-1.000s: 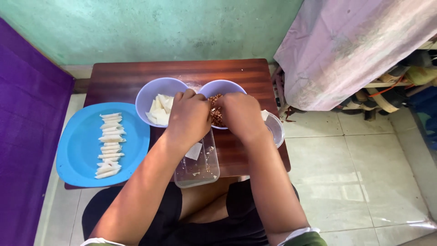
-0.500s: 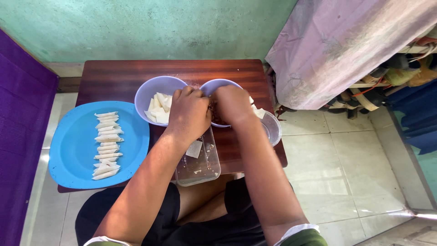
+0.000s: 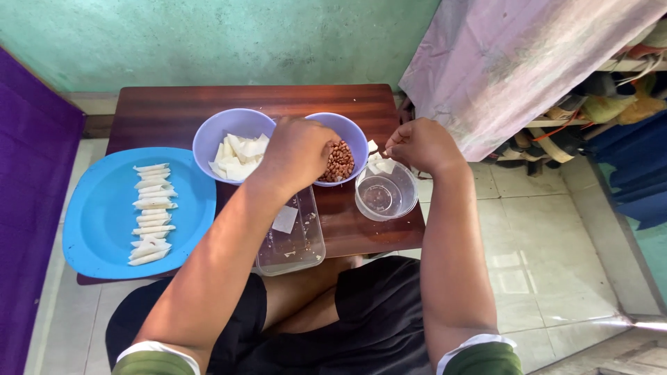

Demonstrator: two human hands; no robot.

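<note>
1. The dark wooden table [image 3: 174,111] filled the middle of my view, with me seated at its near edge.
2. On its left sat the big blue tray [image 3: 97,236], and a neat column of rolled white wrappers [image 3: 150,214] ran near-to-far down it, well apart from both my hands.
3. Two lilac bowls stood side by side at the far middle: the left bowl [image 3: 208,135] held cut white wrapper pieces [image 3: 240,156], and the right bowl [image 3: 356,135] held brown peanuts [image 3: 339,161].
4. Nearer me lay a clear rectangular tray [image 3: 295,246], long axis near-to-far, with one small white wrapper square [image 3: 285,219] flat inside it.
5. To the right of that stood a round clear container [image 3: 385,194], apparently empty.
6. My left hand [image 3: 295,153] was down over the peanut bowl, fingers curled into the nuts; whether it had any pinched I couldn't tell, since the back of the hand hid the fingertips. That hand was the nearer one to the nuts, which lay just to its right.
7. My right hand [image 3: 420,146] hovered above the clear container's far rim, fingertips pressed together on a small white wrapper piece [image 3: 379,165].
</note>
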